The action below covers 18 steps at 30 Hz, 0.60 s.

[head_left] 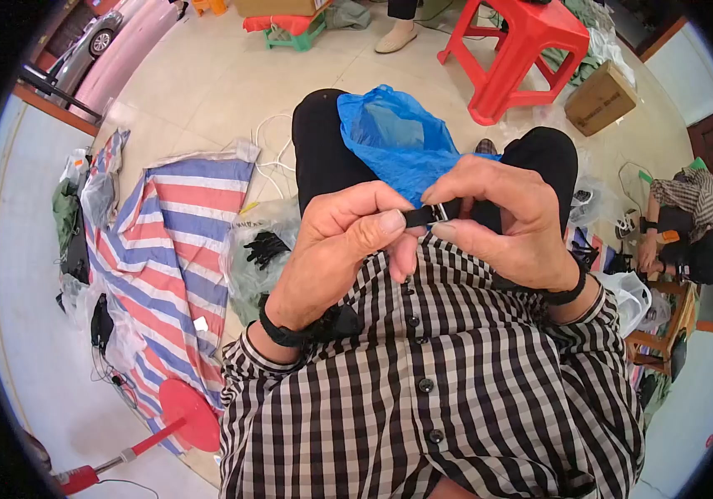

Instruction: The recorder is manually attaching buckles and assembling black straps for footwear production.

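Above my lap, my left hand (331,249) pinches a short black strap (417,218) between thumb and forefinger. From the other side my right hand (506,220) grips a small silvery metal buckle (439,213) at the strap's end, its thumb below and its fingertips above. The strap and buckle touch, but whether the strap passes through the buckle is too small to tell. A blue plastic bag (390,137) lies across my lap just beyond both hands.
On the left a striped woven sheet (190,220) covers the floor, beside a clear bag with black pieces (267,249). A red stool (519,58) and a cardboard box (600,98) stand far right. Another person (677,220) sits at the right; a foot (396,37) shows at the back.
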### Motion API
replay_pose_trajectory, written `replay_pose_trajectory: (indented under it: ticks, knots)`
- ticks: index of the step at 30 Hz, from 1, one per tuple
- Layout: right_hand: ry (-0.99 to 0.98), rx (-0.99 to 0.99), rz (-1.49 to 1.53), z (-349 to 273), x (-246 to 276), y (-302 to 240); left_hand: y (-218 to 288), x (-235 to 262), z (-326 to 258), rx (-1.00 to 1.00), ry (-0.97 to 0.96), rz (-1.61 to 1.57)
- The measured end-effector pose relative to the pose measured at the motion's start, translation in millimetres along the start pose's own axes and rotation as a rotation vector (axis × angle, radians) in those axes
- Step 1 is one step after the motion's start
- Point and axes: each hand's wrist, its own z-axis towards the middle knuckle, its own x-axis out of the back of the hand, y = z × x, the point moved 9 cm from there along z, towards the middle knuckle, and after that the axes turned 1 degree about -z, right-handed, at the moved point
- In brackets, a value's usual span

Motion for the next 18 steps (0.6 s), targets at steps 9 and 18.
replay_pose_trajectory:
  ticks: [9,18]
  knots:
    - [0.164,0.473,-0.238,3.1,10.8,-47.0,24.6,-14.1,2.5,-0.108,-0.01,0.082]
    - [0.163,0.523,-0.289,11.3,12.6,-82.5,66.2,-22.8,-11.6,-0.241,0.036,0.331]
